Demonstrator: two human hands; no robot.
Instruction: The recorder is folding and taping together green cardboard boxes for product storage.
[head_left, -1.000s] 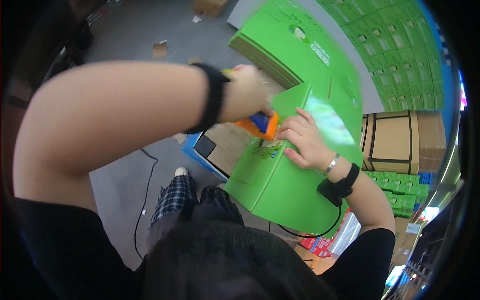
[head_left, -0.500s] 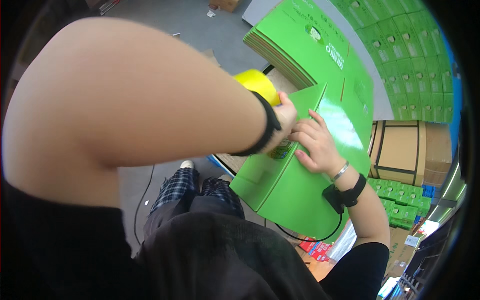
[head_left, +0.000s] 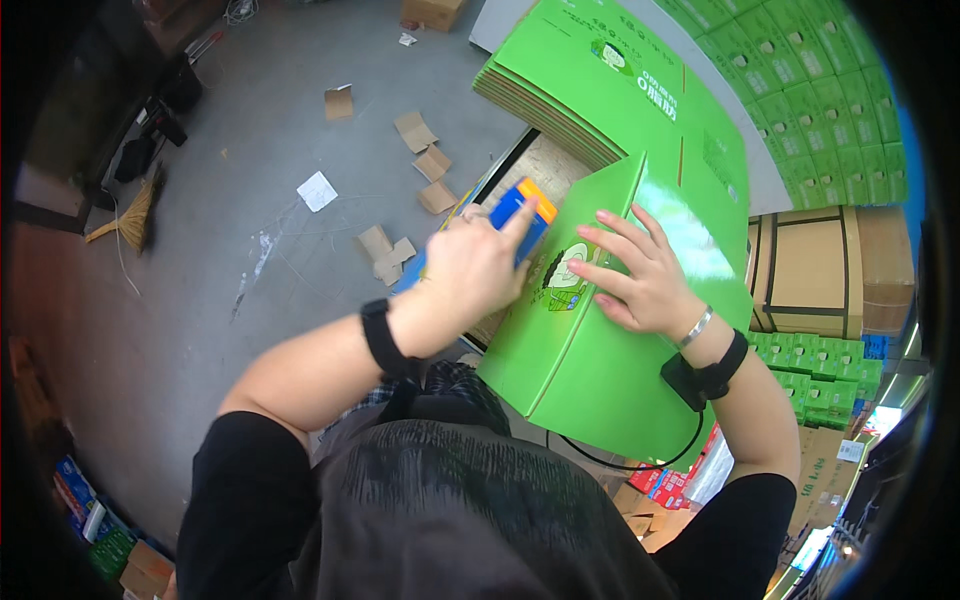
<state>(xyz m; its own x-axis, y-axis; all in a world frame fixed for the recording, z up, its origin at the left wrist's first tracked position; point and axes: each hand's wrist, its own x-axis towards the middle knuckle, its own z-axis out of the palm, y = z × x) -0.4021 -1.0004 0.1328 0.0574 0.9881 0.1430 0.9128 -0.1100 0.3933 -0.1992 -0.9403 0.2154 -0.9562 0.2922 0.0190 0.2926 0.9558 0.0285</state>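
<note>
A large green carton (head_left: pixel 600 385) stands in front of me, with a printed cartoon on its near-left face. My right hand (head_left: pixel 640 275) lies spread over its top edge, fingers apart, holding nothing. Just left of the carton, my left hand (head_left: pixel 472 262) is closed on a blue block with an orange end (head_left: pixel 525 215). Its index finger stretches along the block and the other fingers curl under. What kind of thing the block is cannot be made out. The hand covers part of it.
Flattened green cartons (head_left: pixel 570 90) lie stacked beyond the carton. More green boxes (head_left: pixel 810 100) are piled at the far right, beside a strapped brown carton (head_left: pixel 805 265). Cardboard scraps (head_left: pixel 415 130) and a broom (head_left: pixel 135 215) lie on the grey floor. A black cable hangs near my right wrist.
My left arm has drawn back and down from the carton. The yellow tape roll by that hand no longer shows clearly; the blue block does. My right hand's fingers have spread.
</note>
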